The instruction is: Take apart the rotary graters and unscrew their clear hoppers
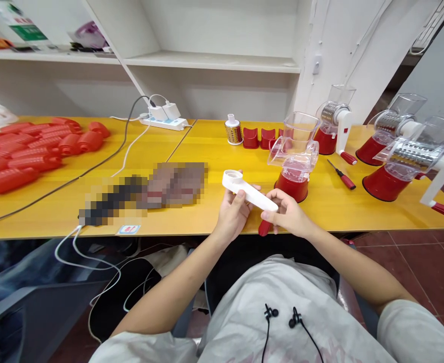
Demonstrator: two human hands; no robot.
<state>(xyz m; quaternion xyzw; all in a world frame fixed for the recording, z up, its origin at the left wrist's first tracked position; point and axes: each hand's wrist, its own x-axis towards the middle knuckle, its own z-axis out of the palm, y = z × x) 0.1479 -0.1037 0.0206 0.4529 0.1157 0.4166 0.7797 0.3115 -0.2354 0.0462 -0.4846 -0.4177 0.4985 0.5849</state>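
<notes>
Chest: black earbuds (271, 311) lie on your white shirt (290, 287).
Left hand: your left hand (232, 216) cradles the white crank (253, 194) near its ring end, thumb on the near edge, fingers partly hidden beneath.
Right hand: your right hand (287, 214) pinches the crank's narrow end between thumb and fingers.
Crank: in both your hands, over the front part of the yellow table (207, 222), ring end pointing up-left.
Red grip: a red handle (264, 228) shows below your right hand; fingers hide the join.
Front left: small card (128, 230) at the table edge; items behind it are pixelated, can't tell what.
Beyond right hand: clear-topped machine (295, 169) on a red base.
Further right: red-handled screwdriver (342, 175) lying between that machine and three machines with drums and cranks (411, 151).
Farther ahead: perforated drum (233, 132) upright beside red pieces (251, 138).
Far left: heap of red parts (36, 146).
Back: white power strip (165, 121) below white shelves (214, 59).
</notes>
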